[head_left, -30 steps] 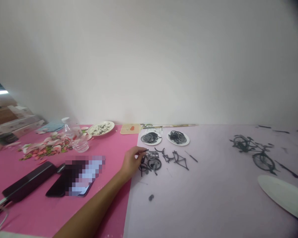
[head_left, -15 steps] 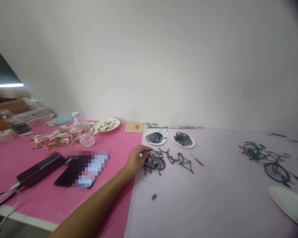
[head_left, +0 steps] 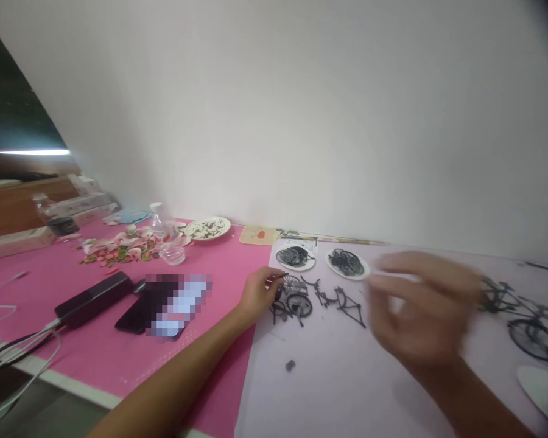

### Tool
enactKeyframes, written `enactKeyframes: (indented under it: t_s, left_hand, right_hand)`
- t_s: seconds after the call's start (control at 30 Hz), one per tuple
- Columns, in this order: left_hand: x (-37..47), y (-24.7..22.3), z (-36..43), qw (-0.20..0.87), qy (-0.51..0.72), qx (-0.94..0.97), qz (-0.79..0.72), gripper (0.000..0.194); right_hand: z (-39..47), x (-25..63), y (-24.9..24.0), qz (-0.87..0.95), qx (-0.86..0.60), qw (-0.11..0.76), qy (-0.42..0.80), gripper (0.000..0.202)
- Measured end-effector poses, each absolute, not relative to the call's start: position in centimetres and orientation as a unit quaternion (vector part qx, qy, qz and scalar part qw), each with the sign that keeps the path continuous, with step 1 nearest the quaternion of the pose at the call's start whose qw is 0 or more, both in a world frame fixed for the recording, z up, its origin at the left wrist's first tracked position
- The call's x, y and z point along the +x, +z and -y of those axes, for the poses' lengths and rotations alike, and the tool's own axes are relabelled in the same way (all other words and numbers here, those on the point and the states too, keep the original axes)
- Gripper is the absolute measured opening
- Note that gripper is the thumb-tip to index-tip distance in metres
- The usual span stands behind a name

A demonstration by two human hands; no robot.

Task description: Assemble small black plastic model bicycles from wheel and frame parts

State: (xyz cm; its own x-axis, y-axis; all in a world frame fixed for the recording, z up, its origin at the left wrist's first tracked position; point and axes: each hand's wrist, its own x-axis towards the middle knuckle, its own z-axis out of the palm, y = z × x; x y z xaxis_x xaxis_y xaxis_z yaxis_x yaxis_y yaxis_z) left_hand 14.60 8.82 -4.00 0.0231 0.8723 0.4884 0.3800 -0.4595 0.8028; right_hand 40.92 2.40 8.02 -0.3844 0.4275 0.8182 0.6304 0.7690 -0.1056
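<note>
At the left edge of the pale sheet, my left hand [head_left: 259, 295] has its thumb and forefinger pinched on a small dark piece, too small to name. Right by its fingertips lie small black model bicycle wheels [head_left: 299, 305]. A black model bicycle frame [head_left: 351, 308] and thin curved parts are to their right. My right hand [head_left: 427, 307] hangs over the sheet, smeared by motion, its fingers bent; whether it holds anything does not show. Behind the hands, two white plates [head_left: 296, 266] [head_left: 364, 272] carry black parts. A small dark piece [head_left: 290, 365] lies nearer me.
A built model bicycle [head_left: 535, 339] stands at the right by a white plate [head_left: 541, 389]. On the pink surface are phones [head_left: 130, 316], a black power bank [head_left: 94, 298] with cables, a plastic bottle [head_left: 158, 228], petal-like pieces [head_left: 123, 246] and another plate [head_left: 226, 228].
My right hand has come into view from the lower right, and the slim tool beside the frame no longer shows. The view has shifted left; my left hand keeps its pinch by the wheels.
</note>
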Motion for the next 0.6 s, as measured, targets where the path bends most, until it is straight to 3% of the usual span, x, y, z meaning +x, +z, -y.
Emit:
enactKeyframes:
  t_s: [0.17, 0.37, 0.6]
  left_hand:
    - [15.3, -3.6, -8.3, 0.263, 0.523, 0.665, -0.465, 0.02]
    - [16.5, -3.5, -7.5, 0.407, 0.519, 0.607, -0.443, 0.033]
    - [17.1, -3.8, -6.9, 0.539, 0.485, 0.564, -0.395, 0.044]
  right_hand:
    - [-5.1, 37.8, 4.1, 0.895, -0.304, 0.318, -0.072, 0.053]
    - [-5.1, 38.1, -1.8, 0.883, -0.375, 0.28, -0.009, 0.093]
    - [-4.6, 37.7, -3.4, 0.836, -0.421, 0.343, 0.075, 0.08]
